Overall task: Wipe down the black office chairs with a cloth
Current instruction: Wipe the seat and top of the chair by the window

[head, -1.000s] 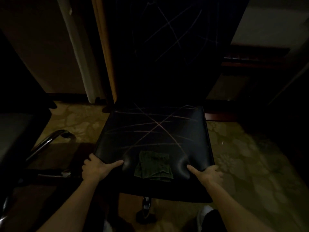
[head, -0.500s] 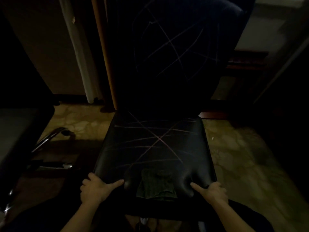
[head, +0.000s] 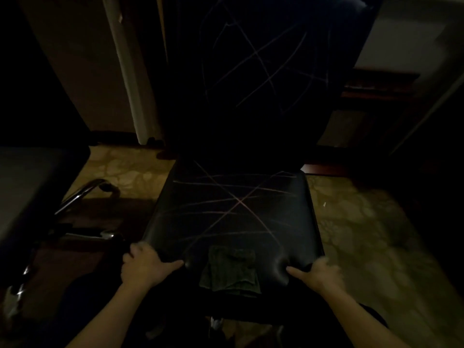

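- The room is very dark; much of it is hard to see
- Two bare arms reach in from the bottom edge; the person's body is cut off there
- The left hand [head: 143, 268] grips the front left corner of the black chair's seat [head: 233, 212]; its thumb lies on top and its fingers curl round the edge, blurry
- The right hand [head: 319, 272] grips the front right corner the same way; thumb on top, fingers wrapped over the edge and smeared, so I cannot count them
- The seat dents a little under each thumb
- A small dark green cloth [head: 229, 271] lies folded on the front of the seat, between the two hands; neither hand touches it; its near edge fades into the dark
- Under the seat something small and shiny shows; I cannot tell what it is
- Thin pale lines cross the seat like scribbles; they make no words
- The chair's tall backrest [head: 263, 79] stands up behind; more pale lines cross it; its top is cut off
- On the left sits a second chair [head: 30, 187], mostly out of view; its shiny metal legs [head: 82, 194] catch the light
- The floor [head: 364, 234] is patterned and yellowish
- Far back a pale door frame [head: 123, 69] stands; I see no labels or writing to read
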`<move>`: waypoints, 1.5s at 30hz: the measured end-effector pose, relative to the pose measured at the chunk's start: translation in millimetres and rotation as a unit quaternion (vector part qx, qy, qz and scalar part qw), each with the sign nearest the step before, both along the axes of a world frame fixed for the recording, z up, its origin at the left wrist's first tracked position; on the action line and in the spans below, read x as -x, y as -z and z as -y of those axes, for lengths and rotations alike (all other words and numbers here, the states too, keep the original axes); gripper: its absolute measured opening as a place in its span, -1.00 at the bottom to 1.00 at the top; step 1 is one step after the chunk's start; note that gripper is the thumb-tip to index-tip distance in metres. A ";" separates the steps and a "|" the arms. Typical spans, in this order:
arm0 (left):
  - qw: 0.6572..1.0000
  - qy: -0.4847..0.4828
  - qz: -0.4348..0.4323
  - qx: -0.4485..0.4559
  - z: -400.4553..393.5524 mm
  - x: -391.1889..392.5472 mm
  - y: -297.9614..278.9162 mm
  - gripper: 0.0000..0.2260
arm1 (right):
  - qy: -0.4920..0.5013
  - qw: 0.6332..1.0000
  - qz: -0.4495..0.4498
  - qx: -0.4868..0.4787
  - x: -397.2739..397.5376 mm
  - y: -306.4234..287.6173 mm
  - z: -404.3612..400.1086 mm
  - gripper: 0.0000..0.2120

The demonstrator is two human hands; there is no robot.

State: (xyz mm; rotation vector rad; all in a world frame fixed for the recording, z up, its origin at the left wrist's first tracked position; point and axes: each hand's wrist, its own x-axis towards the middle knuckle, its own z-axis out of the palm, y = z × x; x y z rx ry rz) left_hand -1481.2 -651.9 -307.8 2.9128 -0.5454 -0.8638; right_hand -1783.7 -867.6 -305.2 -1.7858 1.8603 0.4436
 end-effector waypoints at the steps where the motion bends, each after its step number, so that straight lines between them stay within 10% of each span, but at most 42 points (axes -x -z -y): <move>1: 0.996 0.052 0.058 0.032 4.8 5.4 -1.2 0.01 | -0.048 0.997 -0.006 0.062 -7.0 -8.1 -4.4 0.13; 5: 0.961 0.135 0.052 0.237 33.7 39.7 -7.5 -0.38 | -0.205 0.948 0.154 0.187 -62.3 -30.8 -36.7 -0.49; 13: 0.951 0.152 -0.057 0.261 62.6 46.7 5.4 -0.85 | -0.269 0.949 0.125 0.103 -131.8 -6.1 -74.4 -0.75; 45: 0.969 0.168 0.056 0.171 -9.9 -40.2 10.9 -0.80 | -0.277 0.895 0.201 0.287 -219.5 41.9 -139.9 -0.74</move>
